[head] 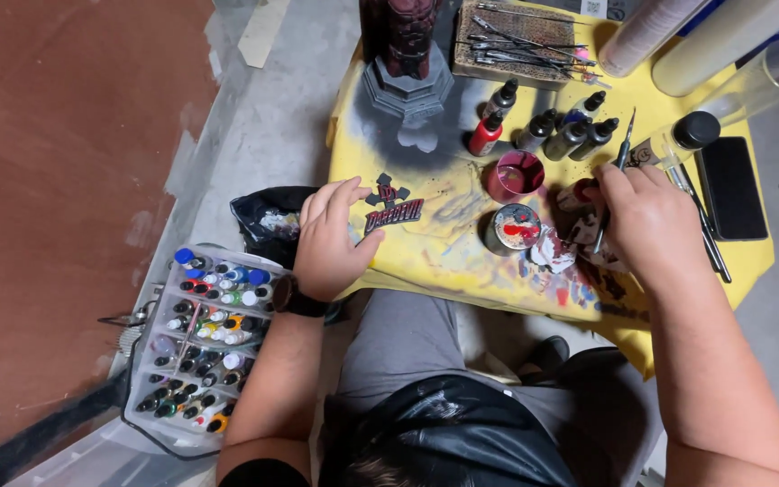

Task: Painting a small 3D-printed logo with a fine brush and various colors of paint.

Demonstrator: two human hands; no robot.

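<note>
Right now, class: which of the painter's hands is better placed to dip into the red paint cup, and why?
Right, probably. The right hand holds the brush and sits close beside the red paint cup. The left hand rests on the dark logo plaque and holds no brush.

A grey concrete floor filled the upper middle of the frame, with a reddish-brown surface across the left. A paint-stained yellow cloth covered the small counter at centre right, under even light.

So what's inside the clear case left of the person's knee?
The clear case holds rows of small paint bottles with many-coloured caps, lying in compartments. The left hand rests nearby; lower layers are hidden.
</note>
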